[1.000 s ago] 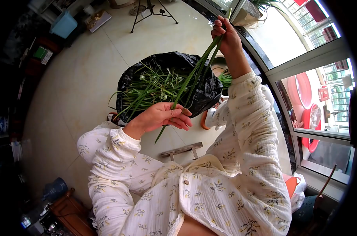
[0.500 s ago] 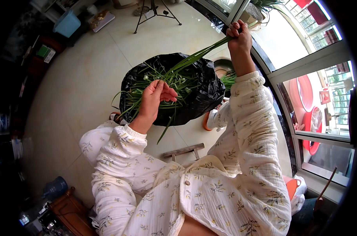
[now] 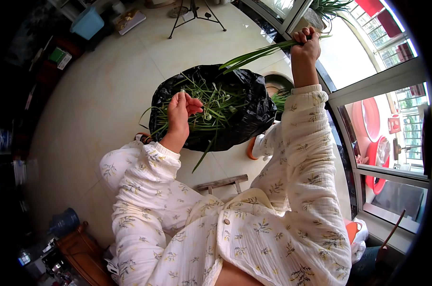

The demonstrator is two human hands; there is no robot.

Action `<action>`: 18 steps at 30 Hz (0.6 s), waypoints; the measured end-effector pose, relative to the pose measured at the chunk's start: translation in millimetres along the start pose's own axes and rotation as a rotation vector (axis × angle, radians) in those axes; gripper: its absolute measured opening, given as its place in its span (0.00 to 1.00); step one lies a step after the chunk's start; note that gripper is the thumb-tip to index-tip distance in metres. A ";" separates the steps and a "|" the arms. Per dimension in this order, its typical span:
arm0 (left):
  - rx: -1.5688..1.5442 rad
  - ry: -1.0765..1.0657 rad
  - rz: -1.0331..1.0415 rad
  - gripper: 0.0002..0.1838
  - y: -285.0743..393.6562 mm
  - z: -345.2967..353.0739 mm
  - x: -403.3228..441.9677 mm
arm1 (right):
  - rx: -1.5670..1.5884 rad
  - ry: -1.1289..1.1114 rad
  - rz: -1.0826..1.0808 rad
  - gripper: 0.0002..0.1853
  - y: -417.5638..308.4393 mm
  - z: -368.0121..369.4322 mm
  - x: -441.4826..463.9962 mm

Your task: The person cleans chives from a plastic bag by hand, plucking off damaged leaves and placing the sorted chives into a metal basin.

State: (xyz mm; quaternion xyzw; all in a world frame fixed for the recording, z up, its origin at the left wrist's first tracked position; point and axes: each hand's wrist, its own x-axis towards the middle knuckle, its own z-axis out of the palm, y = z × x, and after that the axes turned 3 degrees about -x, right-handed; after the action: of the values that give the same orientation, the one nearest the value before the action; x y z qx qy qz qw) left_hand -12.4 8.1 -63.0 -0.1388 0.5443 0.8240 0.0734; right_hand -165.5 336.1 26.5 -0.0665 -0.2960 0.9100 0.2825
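Note:
My right hand [image 3: 307, 44], raised at the upper right, is closed round a bunch of chives [image 3: 259, 55]; their long green leaves point left over the black plastic bag [image 3: 259, 109]. A heap of loose green chives [image 3: 221, 102] with a few pale bits fills the bag's open mouth. Over the bag's left side is my left hand [image 3: 180, 114], thumb and forefinger pinched together and the other fingers loosely curled. A tiny pale spot shows at those fingertips, too small to make out.
A round basin [image 3: 275, 82] with more greens [image 3: 280, 99] stands right of the bag. Close to my knees is a small wooden stool [image 3: 222, 183]. A black metal stand [image 3: 197, 18] rises at the back, and glass doors [image 3: 378, 86] line the right side.
My right hand has moved up and right, drawing the chives away from my left hand and the heap. My left hand has shifted slightly left, its pinch off the bunch.

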 end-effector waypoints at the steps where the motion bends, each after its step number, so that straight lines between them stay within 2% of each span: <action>1: 0.023 -0.010 -0.010 0.16 2.3 -4.9 2.7 | 0.005 0.012 -0.006 0.13 -4.5 -0.8 1.5; 2: 0.068 -0.065 0.010 0.14 2.6 -10.0 5.5 | 0.009 0.001 -0.007 0.13 -8.0 -2.0 2.5; 5: 1.139 -0.204 0.312 0.14 11.0 -19.9 17.4 | -0.005 -0.004 -0.018 0.13 -13.6 -5.2 2.6; 6: 1.286 -0.134 0.780 0.18 7.4 -20.9 13.1 | -0.012 -0.001 -0.022 0.13 -13.8 -6.3 2.8; 9: 1.317 -0.037 0.853 0.16 6.9 -15.7 7.9 | 0.017 -0.044 0.016 0.13 -13.1 -7.9 2.4; 13: 1.159 -0.183 0.866 0.16 18.9 -0.9 8.8 | 0.017 -0.058 0.060 0.14 -8.9 -5.1 -0.6; 14: 1.091 -0.176 0.946 0.16 18.0 2.7 11.2 | 0.026 -0.071 0.074 0.14 -7.2 -4.1 -2.4; 17: 0.924 -0.156 0.722 0.16 28.3 22.1 2.4 | 0.040 -0.081 0.110 0.14 0.8 4.3 -10.5; 18: 0.900 -0.167 0.731 0.16 27.8 23.5 3.3 | 0.037 -0.085 0.117 0.14 4.3 5.3 -11.7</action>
State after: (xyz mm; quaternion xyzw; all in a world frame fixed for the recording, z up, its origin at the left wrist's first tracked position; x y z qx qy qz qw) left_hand -26.6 18.6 -30.9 0.1684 0.8457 0.4918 -0.1211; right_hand -159.3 324.1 27.9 -0.0397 -0.2863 0.9324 0.2170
